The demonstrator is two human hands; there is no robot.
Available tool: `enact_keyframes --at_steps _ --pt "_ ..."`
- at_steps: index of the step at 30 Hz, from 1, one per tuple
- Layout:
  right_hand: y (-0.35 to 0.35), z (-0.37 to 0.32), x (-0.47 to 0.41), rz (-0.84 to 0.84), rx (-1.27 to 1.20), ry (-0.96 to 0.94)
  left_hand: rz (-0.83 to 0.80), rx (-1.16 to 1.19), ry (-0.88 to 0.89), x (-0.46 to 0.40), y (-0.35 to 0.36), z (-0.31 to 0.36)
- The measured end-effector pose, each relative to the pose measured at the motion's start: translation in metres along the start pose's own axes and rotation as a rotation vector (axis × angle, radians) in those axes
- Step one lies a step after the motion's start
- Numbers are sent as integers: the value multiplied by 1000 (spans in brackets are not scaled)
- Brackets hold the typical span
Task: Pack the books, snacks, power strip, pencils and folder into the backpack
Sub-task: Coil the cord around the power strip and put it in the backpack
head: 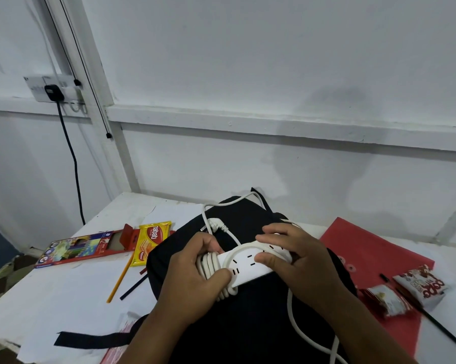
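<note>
Your left hand [195, 269] and right hand [292, 253] both grip the white power strip [250, 266], held just above the black backpack [248, 324] on the worktop [64, 298]. Your left fingers clamp the cord coils at its left end; your right fingers curl over its right end.

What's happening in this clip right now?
A person holds a white power strip in both hands above a black backpack lying on the table. The left hand grips the end wrapped in cord coils; the right hand holds the other end. The plug and some cord hang loose. A pencil box, wafer pack, loose pencil, red folder and snack packets lie beside the backpack.
</note>
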State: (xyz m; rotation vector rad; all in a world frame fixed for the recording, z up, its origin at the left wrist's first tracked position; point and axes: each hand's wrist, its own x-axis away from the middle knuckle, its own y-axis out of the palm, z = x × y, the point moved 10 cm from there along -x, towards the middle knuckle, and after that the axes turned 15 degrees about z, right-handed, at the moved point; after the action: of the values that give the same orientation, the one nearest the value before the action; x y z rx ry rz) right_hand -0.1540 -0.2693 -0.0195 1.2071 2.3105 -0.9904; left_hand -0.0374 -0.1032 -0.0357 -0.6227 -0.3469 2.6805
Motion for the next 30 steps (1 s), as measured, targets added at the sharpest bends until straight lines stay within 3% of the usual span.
enact_keyframes --at_steps 5,9,13,23,27,30 --pt "-4 5 0 -11 -32 -7 34 13 15 -3 -2 1" --pt "-7 17 0 41 -126 212 32 25 18 -3 -3 2" --pt "-18 9 -9 121 -80 138 -10 83 36 -2 -3 3" --pt "9 41 -2 -71 -582 632 -58 272 -23 -3 -5 -4" --pt "32 45 17 -179 -635 652 39 298 -67 -3 -11 -11" --pt "37 42 24 -150 -571 628 79 329 -131 -4 -10 -15"
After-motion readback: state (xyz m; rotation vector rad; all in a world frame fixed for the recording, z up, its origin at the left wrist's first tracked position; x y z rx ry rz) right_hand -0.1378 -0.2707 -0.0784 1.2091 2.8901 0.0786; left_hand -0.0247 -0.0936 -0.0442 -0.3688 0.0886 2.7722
